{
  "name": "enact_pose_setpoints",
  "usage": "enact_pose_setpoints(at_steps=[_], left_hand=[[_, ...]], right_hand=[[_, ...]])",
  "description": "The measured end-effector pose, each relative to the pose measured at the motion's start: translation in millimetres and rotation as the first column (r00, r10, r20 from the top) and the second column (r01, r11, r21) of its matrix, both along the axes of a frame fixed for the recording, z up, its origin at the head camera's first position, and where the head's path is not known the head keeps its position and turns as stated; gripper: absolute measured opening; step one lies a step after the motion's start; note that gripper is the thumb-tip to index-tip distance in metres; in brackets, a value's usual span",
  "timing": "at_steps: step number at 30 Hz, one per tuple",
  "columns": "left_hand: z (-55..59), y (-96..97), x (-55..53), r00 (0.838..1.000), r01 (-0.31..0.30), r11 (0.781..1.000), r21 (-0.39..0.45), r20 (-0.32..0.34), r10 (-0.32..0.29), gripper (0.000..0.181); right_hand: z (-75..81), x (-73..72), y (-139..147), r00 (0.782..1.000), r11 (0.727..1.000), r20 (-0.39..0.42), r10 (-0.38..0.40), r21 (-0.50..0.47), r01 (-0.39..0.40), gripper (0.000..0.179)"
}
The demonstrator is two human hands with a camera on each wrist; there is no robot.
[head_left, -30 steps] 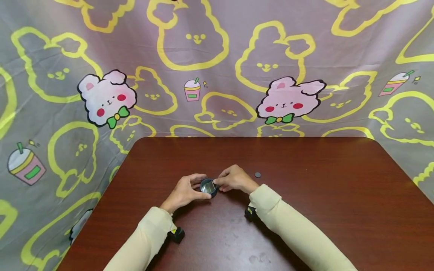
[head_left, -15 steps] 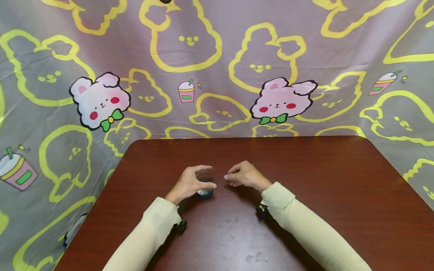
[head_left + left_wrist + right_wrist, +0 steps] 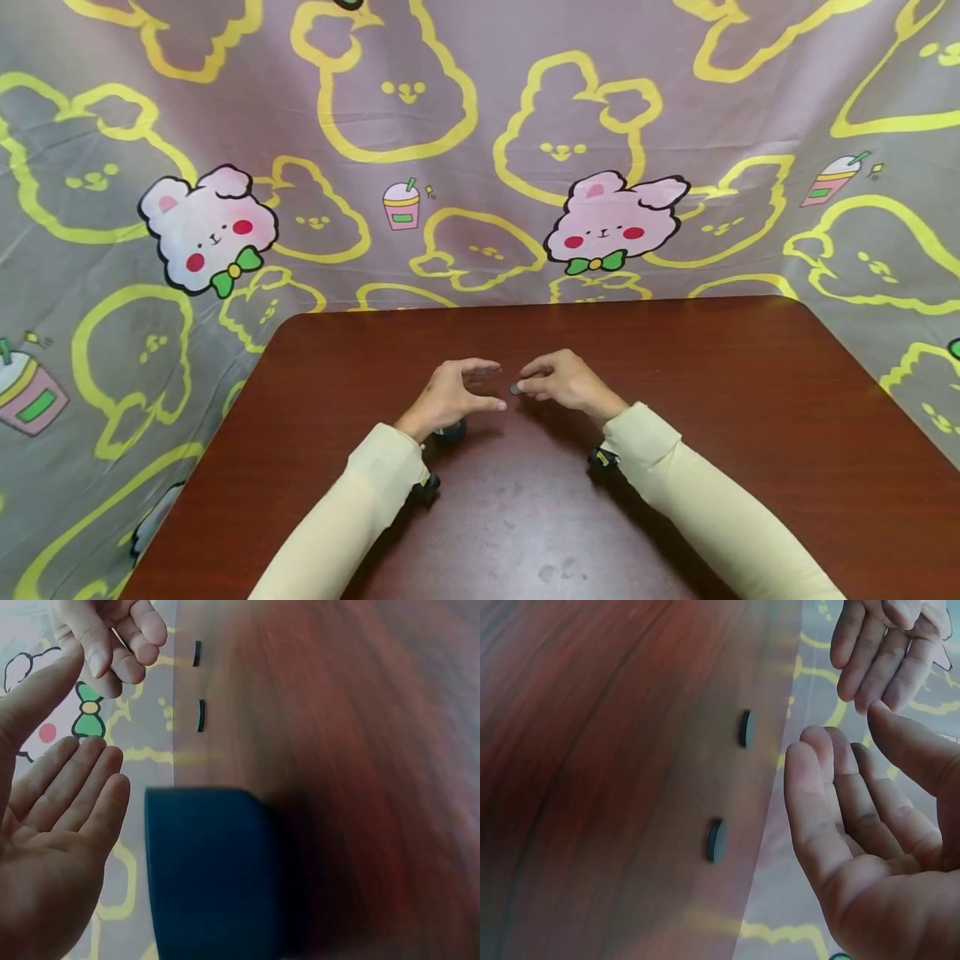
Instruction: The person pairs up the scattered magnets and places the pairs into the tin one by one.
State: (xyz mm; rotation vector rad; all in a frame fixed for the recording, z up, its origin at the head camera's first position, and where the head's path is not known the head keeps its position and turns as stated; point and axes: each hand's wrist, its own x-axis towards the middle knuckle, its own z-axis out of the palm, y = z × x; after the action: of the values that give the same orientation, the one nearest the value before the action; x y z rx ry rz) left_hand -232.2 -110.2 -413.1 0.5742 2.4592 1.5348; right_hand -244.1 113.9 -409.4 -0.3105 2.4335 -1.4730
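Note:
My left hand (image 3: 457, 393) hovers above the table, thumb and fingers apart with nothing between them. Beneath its wrist, partly hidden, stands a small dark blue round container (image 3: 452, 432). Close up in the left wrist view, the container's blue side (image 3: 210, 877) fills the lower middle. Facing the left hand is my right hand (image 3: 566, 383), its fingers loosely bent and holding nothing. A small dark grey disc (image 3: 514, 389) shows by the right fingertips in the head view. Two such discs appear in the right wrist view: one farther disc (image 3: 747, 729) and one nearer disc (image 3: 716, 841), both on the table.
The brown wooden table (image 3: 712, 417) reaches back to a curtain (image 3: 480, 125) printed with rabbits and drink cups. A dark wrist camera (image 3: 603, 458) sits under the right cuff, another camera (image 3: 427, 487) under the left.
Both hands have let go of the round container and drawn away, the left ending farther right above the table. The container stays on the table. A disc now shows beside the right fingertips.

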Motion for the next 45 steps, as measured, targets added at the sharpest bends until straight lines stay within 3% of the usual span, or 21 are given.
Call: enact_pose_setpoints(at_steps=[6,15,25,38,45], left_hand=[[-3.8,9.0,-4.6,1.000,0.001,1.000,0.000,-0.003,-0.001,0.059],[-10.0,28.5,-12.8,0.999,0.021,1.000,-0.011,0.035,-0.021,0.057],[-9.9,38.0,-19.9,0.998,-0.028,0.994,-0.101,0.060,0.034,0.053],[-16.2,43.3,-21.4,0.997,-0.075,0.971,-0.227,-0.013,0.074,0.045],[-18.7,47.8,-22.1,0.995,-0.097,0.967,-0.235,-0.043,0.090,0.040]], right_hand=[[0.5,1.0,10.5,0.994,0.994,-0.113,0.011,0.108,0.001,0.027],[-2.9,-3.3,31.4,0.979,0.988,-0.205,-0.010,0.151,0.042,0.027],[-12.2,-10.1,51.8,0.976,0.981,-0.217,-0.030,0.179,0.070,0.031],[-23.9,-17.2,55.2,0.977,0.979,-0.211,0.035,0.204,0.009,0.028],[-30.0,-19.9,52.5,0.971,0.980,-0.233,0.053,0.196,-0.007,0.022]])
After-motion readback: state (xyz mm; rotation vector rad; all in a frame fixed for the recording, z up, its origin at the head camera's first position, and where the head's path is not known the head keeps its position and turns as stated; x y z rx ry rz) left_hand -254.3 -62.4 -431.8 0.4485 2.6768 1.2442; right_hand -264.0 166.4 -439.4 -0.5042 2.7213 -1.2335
